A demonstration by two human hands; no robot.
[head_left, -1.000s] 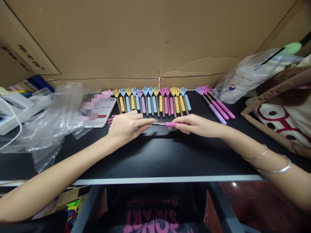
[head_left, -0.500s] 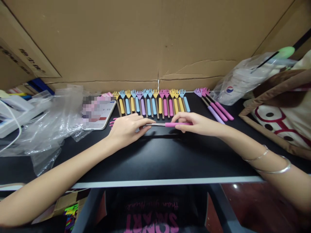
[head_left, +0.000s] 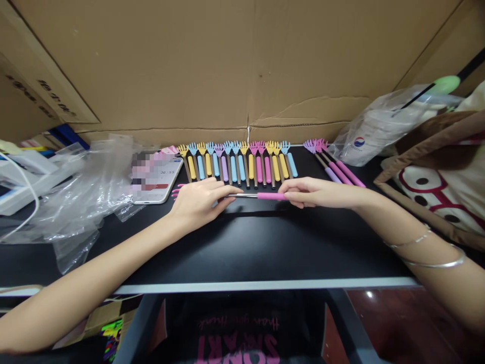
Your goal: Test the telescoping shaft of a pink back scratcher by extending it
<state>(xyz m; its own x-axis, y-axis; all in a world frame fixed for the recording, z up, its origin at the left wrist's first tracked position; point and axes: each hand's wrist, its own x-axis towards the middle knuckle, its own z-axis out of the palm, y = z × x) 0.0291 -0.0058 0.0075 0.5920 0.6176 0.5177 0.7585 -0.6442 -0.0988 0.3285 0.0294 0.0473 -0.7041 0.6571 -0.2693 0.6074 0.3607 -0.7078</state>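
A pink back scratcher [head_left: 268, 196] with a metal rod lies level between my two hands, just above the black table [head_left: 242, 253]. My left hand [head_left: 202, 202] is closed round its clawed end; pink claw tips stick out past the wrist side. My right hand [head_left: 308, 193] pinches the far end of the pink grip between thumb and fingers. Behind my hands stands a row of several back scratchers [head_left: 237, 162] in yellow, blue, purple and pink, claws pointing to the back.
Right of the row lie three more back scratchers [head_left: 337, 169], one purple and two pink. A phone [head_left: 162, 187] and clear plastic bags [head_left: 76, 187] lie at left. A bagged cup [head_left: 375, 131] and a brown-edged cloth bag [head_left: 428, 192] stand at right. Cardboard [head_left: 242, 65] walls the back.
My right hand has slid right along the pink grip toward its end, and its fingers have straightened somewhat. My left hand keeps its hold. The view has shifted slightly.
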